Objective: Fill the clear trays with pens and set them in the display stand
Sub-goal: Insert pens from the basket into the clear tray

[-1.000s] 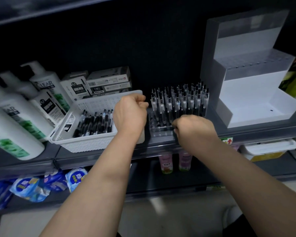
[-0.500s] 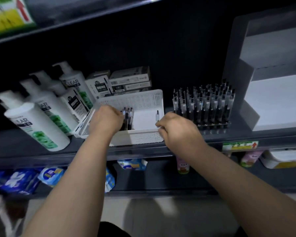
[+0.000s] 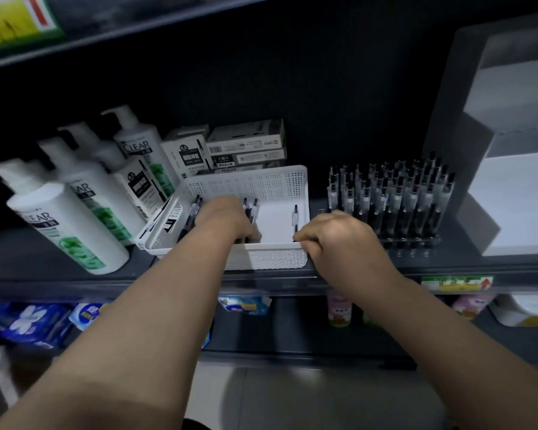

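A white perforated basket (image 3: pixel 261 181) on the dark shelf holds loose black pens (image 3: pixel 249 207). My left hand (image 3: pixel 225 220) reaches down into the basket, its fingers curled in among those pens and mostly hidden. My right hand (image 3: pixel 339 240) is at the basket's front right corner and pinches a single pen (image 3: pixel 295 214) that stands upright. Right of the basket, a clear tray (image 3: pixel 412 242) is packed with several upright pens (image 3: pixel 392 197). The white stepped display stand (image 3: pixel 510 197) stands at the far right.
White shampoo bottles (image 3: pixel 62 218) lean at the left of the shelf. Pen boxes (image 3: pixel 246 150) are stacked behind the basket. A shelf below carries blue packs (image 3: pixel 35 321) and small pink bottles (image 3: pixel 339 308). Another shelf edge runs overhead.
Both hands moved left from the clear tray to the basket. My left hand went down into the pens and my right hand now pinches one pen. The view swung left.
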